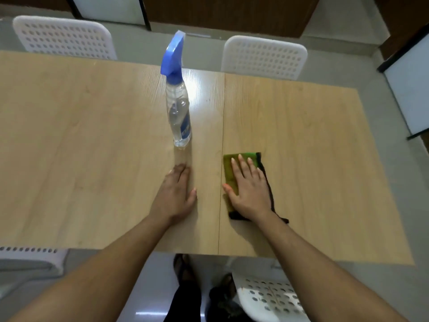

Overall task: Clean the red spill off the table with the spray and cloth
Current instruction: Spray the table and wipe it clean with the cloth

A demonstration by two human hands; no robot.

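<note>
Cloth [229, 173] under right fingers [242, 163] (flat)

Two white perforated chairs [62, 37] [264, 56] beyond the far edge, a third white chair [269, 296] below the near edge.

This looks like an office or meeting room rather than a home – two light wood-laminate tables [92, 147] are pushed together edge to edge, with identical white perforated plastic chairs [264, 56] drawn up along the far side and more at the near side. Beyond them run dark wood wall panels [227, 12], white boards in black frames [408, 98] and a plain grey floor [348, 63]
</note>
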